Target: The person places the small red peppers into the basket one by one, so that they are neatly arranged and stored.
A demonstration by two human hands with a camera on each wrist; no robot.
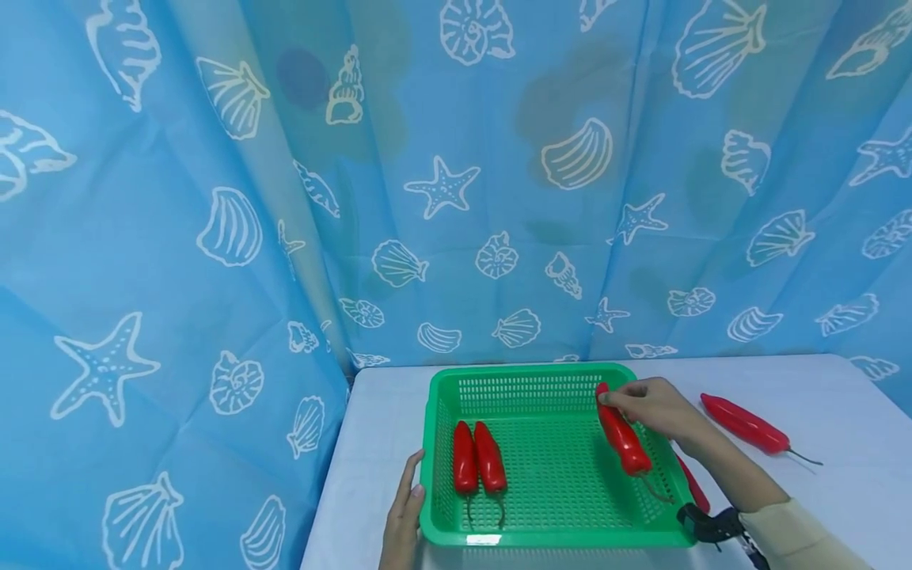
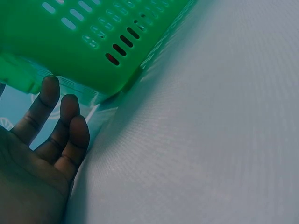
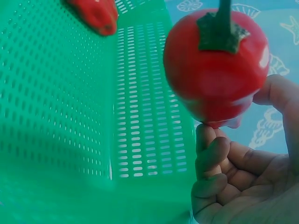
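Note:
The right hand pinches a red pepper by its upper end, above the right side of a green basket; its stem hangs toward the basket's front right. In the right wrist view that pepper shows stem-end on, with the hand around its far end. Two red peppers lie side by side in the basket's left part. The left hand is at the basket's left wall, fingers loosely extended; in the left wrist view the hand is beside the basket.
On the white table, one red pepper lies right of the basket. Another is partly hidden between the basket's right wall and the right forearm. A blue curtain with white shells hangs behind and at the left.

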